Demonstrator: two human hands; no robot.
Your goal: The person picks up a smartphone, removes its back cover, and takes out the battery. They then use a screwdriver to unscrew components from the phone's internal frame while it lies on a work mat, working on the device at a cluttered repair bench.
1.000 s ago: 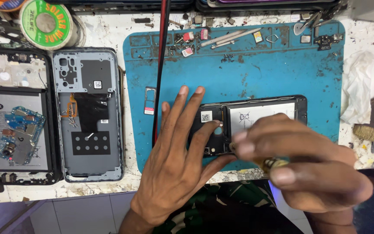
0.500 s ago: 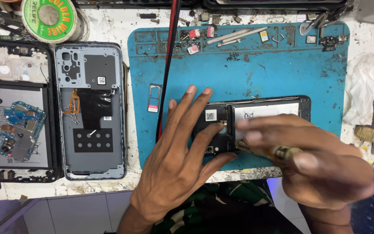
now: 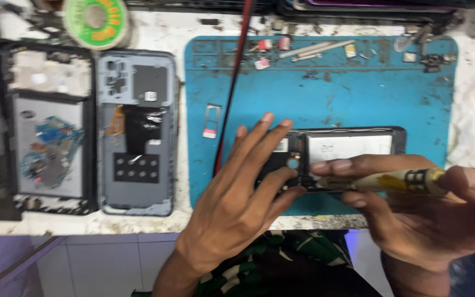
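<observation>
An opened black phone lies sideways on a blue work mat, its white battery showing. My left hand rests flat on the phone's left end, fingers spread over it and thumb by a round part. My right hand grips a yellow-handled screwdriver, held level with its tip pointing left into the phone's lower edge near my left thumb. The tip itself is hidden between the fingers.
A grey phone back cover and a dismantled phone frame lie left of the mat. A small card tray and a red cable cross the mat. Small parts line its top edge; a green solder spool sits behind.
The screwdriver has turned from pointing toward me to lying level, its tip now at the phone. My left hand stays on the phone. The view has shifted slightly.
</observation>
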